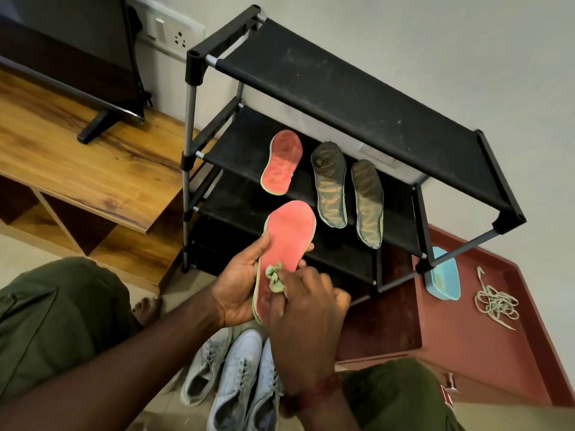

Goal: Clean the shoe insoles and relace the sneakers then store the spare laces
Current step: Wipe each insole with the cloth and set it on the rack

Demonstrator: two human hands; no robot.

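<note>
My left hand [238, 284] grips a red insole [287, 241] with a green edge by its side, in front of the black shoe rack [342, 88]. My right hand [308, 298] pinches a small green cloth [275, 279] and presses it on the insole's heel half. A second red insole [281, 163] and two grey-green insoles [329, 185] [368, 202] lie on the rack's middle shelf. White sneakers [236, 377] stand on the floor below my hands. A tangle of pale spare laces [496, 303] lies on the red cabinet top.
A light blue container [443, 276] sits on the red cabinet [466, 353] at the right, next to the rack's leg. A wooden TV unit [77, 157] with a television [71, 48] stands at the left. My knees in green trousers frame the bottom.
</note>
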